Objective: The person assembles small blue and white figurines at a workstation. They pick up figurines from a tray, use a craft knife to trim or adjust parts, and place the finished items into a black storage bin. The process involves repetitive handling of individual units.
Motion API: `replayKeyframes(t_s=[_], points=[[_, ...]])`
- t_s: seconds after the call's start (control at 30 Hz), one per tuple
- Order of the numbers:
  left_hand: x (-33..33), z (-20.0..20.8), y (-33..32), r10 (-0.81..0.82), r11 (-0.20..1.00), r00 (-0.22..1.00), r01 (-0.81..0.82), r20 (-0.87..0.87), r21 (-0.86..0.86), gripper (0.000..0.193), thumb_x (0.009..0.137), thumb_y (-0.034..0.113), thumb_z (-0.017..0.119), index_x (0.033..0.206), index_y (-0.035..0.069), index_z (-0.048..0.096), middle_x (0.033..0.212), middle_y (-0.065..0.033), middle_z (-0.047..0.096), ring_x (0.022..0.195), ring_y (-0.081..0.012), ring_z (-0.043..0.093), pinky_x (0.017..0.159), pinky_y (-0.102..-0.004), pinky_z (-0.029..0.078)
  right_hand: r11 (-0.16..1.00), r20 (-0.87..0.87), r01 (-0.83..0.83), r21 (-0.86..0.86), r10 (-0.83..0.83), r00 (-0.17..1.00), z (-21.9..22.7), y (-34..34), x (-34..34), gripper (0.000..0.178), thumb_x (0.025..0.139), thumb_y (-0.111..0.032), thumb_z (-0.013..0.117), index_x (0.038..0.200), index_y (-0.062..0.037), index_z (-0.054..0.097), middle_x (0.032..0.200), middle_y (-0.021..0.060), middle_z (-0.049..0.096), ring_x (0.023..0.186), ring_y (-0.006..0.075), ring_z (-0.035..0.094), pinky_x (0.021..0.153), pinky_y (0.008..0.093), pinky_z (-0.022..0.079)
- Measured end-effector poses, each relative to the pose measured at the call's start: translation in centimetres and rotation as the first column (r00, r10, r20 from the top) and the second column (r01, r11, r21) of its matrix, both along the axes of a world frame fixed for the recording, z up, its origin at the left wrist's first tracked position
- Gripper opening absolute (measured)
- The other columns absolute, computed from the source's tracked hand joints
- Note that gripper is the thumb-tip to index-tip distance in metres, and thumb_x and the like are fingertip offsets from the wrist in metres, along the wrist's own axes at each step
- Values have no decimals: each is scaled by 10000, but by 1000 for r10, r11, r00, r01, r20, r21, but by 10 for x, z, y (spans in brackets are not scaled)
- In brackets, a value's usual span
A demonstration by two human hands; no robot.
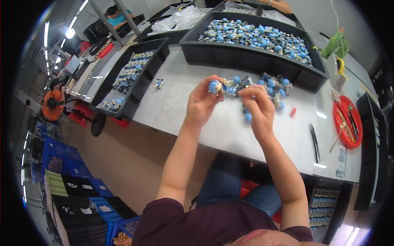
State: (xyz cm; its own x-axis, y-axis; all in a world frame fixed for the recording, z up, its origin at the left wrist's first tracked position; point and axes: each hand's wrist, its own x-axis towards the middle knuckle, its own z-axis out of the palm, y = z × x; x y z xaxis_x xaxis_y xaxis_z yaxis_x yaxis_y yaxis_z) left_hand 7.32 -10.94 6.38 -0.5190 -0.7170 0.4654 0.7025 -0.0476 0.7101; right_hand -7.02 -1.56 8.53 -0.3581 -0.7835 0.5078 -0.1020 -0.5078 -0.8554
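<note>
My left hand (201,101) is closed round a small toy figurine (222,88) with a blue cap of hair and a blue-and-white body, lying sideways above the table. Close to the figurine's lower end, my right hand (259,107) has its thumb and fingers pinched together. What those fingertips hold, if anything, is too small to make out. Behind and beside the right hand lies a loose heap of similar blue-headed figurines (271,83). One more small figurine (159,83) lies alone on the table to the left.
A large black bin (246,54) full of figurines stands at the back. To the left is a black tray (141,76) with rows of them. Rightward lie a red piece (293,112), a black pen-like tool (314,142) and a red dish (359,123) of tools. A co-worker (119,18) sits far left.
</note>
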Motion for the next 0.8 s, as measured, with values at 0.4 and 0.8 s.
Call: replayKeyframes(t_s=[0.4, 0.8], points=[[15, 4, 8, 75, 983, 996, -65, 57, -170, 332, 842, -66, 509, 1159, 29, 535, 1118, -106, 539, 889, -159, 547, 739, -275, 471, 958, -294, 210, -197, -262, 919, 1, -1, 18, 149, 722, -10, 588, 828, -91, 653, 891, 58, 434, 901, 211, 374, 816, 320, 326], [15, 6, 11, 361, 865, 927, -292, 101, -409, 355, 811, -121, 509, 1137, 13, 543, 1174, -117, 492, 963, -187, 552, 774, -308, 506, 938, -432, 292, -188, -346, 833, 3, -6, 25, 203, 727, -20, 565, 880, -108, 666, 914, 67, 433, 958, 244, 363, 882, 367, 275]])
